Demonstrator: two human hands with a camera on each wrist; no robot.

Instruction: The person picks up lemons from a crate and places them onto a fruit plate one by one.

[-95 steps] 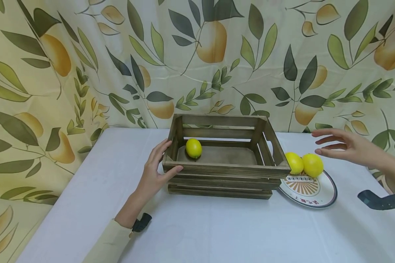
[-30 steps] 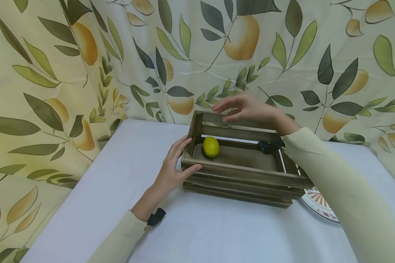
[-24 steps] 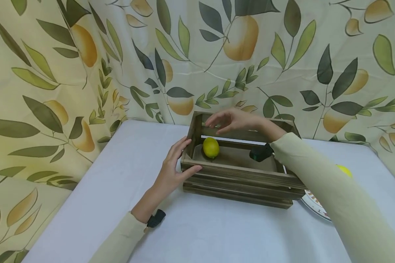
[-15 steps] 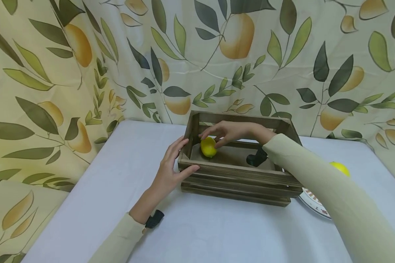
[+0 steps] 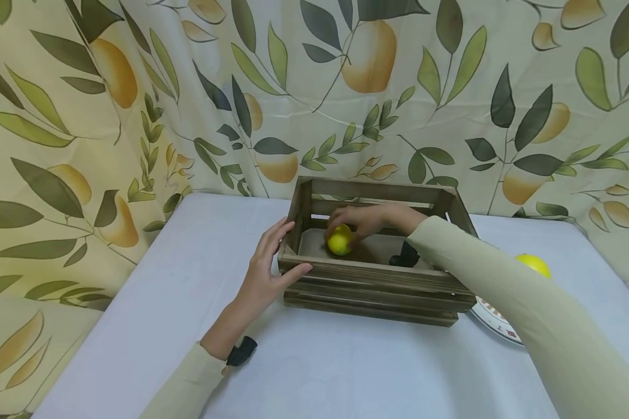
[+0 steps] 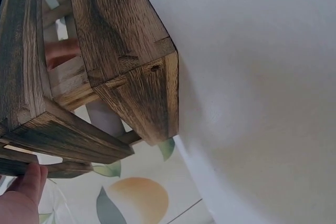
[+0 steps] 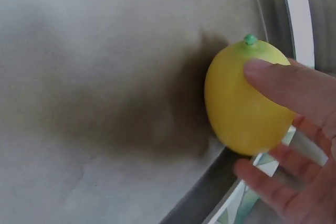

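A brown slatted wooden crate (image 5: pixel 377 269) stands on the white-covered table. My left hand (image 5: pixel 264 273) grips its front left corner, thumb over the front rim and fingers along the left end; in the left wrist view part of that hand (image 6: pixel 21 200) shows on a slat. Inside the crate, toward the left, my right hand (image 5: pixel 357 220) holds a yellow lemon (image 5: pixel 340 242). Close up in the right wrist view, the thumb lies across the lemon (image 7: pixel 244 106) near its green tip, with the other fingers around the far side. Whether it touches the crate floor I cannot tell.
Right of the crate is a white patterned plate (image 5: pixel 495 326), partly covered by my right sleeve (image 5: pixel 513 291). Another yellow lemon (image 5: pixel 533 263) shows behind that sleeve. A fruit-and-leaf print curtain (image 5: pixel 377 116) hangs behind the table.
My right hand came from above the plate, over the crate, then down into it and took hold of the lemon, which has shifted slightly to the right within the crate. My left hand stays on the corner.
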